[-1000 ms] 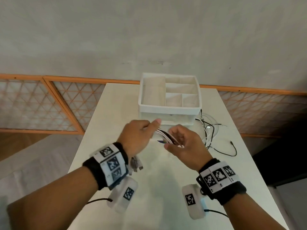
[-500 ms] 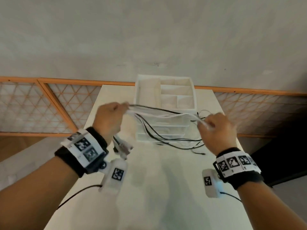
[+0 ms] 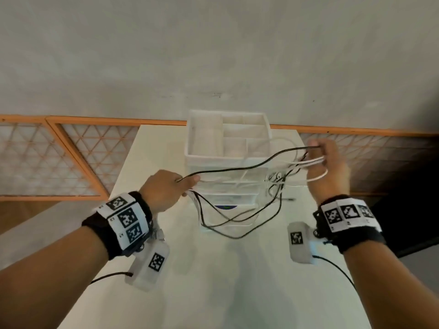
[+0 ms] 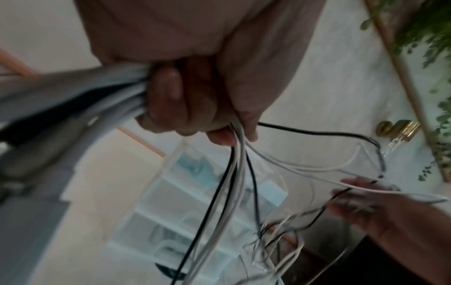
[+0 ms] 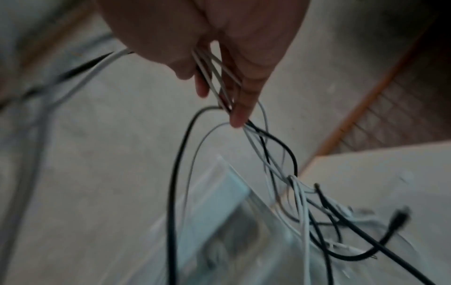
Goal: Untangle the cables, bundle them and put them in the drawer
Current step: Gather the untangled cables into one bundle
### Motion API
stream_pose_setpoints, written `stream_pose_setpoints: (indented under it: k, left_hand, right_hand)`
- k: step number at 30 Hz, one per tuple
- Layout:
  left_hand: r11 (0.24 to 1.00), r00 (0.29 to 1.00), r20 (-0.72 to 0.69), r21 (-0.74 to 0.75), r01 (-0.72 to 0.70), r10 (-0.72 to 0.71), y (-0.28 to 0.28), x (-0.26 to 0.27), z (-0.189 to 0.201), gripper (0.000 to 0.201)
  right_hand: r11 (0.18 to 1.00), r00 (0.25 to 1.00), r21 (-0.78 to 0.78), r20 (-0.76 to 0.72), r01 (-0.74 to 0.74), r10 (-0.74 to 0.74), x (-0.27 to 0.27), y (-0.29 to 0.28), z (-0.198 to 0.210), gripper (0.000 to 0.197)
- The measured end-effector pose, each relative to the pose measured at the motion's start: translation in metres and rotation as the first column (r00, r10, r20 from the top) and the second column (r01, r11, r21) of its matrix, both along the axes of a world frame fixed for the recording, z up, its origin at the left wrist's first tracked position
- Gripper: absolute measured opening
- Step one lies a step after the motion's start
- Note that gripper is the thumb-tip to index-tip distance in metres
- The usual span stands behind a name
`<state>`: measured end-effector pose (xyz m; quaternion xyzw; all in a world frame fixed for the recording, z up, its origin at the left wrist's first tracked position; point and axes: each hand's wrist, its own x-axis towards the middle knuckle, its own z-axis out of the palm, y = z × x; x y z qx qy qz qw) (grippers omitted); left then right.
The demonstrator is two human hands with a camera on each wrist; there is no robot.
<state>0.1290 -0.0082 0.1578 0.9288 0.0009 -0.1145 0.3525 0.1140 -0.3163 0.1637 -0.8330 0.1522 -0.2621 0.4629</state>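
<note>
Left hand (image 3: 164, 189) fist-grips cables (image 3: 237, 168) at 9 o'clock, right hand (image 3: 329, 166) fingers hook loops at 3 o'clock, stretched before drawer unit (image 3: 228, 148) above tabletop (image 3: 213, 281); pulling wider likely tightens knot near right hand, or snags unit

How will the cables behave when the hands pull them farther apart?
Probably floppy: the cables sag in loops between left hand and right hand. Likely to snag: strands cross in a knot. Seemingly light, hanging from loose finger grips.
</note>
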Motion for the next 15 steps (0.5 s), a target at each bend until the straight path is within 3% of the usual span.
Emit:
stream_pose_setpoints:
  k: [2, 3, 4, 6, 8, 10, 12, 15]
  left_hand:
    - [0.963, 0.988, -0.027, -0.222, -0.151, 0.149, 0.005, 0.002, -0.005, 0.058]
    - [0.895, 0.969, -0.045, -0.373, -0.243, 0.244, 0.008, 0.006, -0.003, 0.053]
    - [0.804, 0.944, -0.074, -0.506, -0.313, 0.321, 0.011, 0.008, 0.002, 0.048]
    - [0.626, 0.911, -0.124, -0.689, -0.365, 0.394, 0.013, 0.015, 0.018, 0.041]
    - [0.488, 0.905, -0.149, -0.801, -0.347, 0.399, 0.009, 0.019, 0.033, 0.038]
    - [0.401, 0.91, -0.172, -0.856, -0.328, 0.377, 0.001, 0.019, 0.042, 0.034]
    - [0.427, 0.926, -0.169, -0.85, -0.31, 0.337, -0.006, 0.017, 0.041, 0.032]
    - [0.601, 0.946, -0.118, -0.747, -0.284, 0.301, -0.007, 0.016, 0.027, 0.045]
  right_hand:
    - [0.993, 0.986, -0.073, 0.15, 0.089, -0.078, -0.005, -0.003, 0.009, 0.018]
    - [0.984, 0.985, -0.12, 0.13, 0.132, -0.116, -0.007, -0.008, 0.003, 0.018]
    - [0.97, 0.987, -0.184, 0.047, 0.16, -0.154, -0.006, -0.016, -0.016, 0.016]
    - [0.926, 0.94, -0.358, -0.261, 0.119, -0.221, -0.012, -0.027, -0.063, 0.007]
    - [0.878, 0.787, -0.476, -0.562, -0.057, -0.253, -0.025, -0.028, -0.109, 0.01]
    - [0.893, 0.7, -0.427, -0.681, -0.143, -0.214, -0.033, -0.024, -0.138, 0.017]
    - [0.944, 0.707, -0.314, -0.69, -0.1, -0.154, -0.03, -0.017, -0.141, 0.021]
    - [0.986, 0.864, -0.168, -0.499, -0.016, -0.071, -0.008, -0.012, -0.108, 0.019]
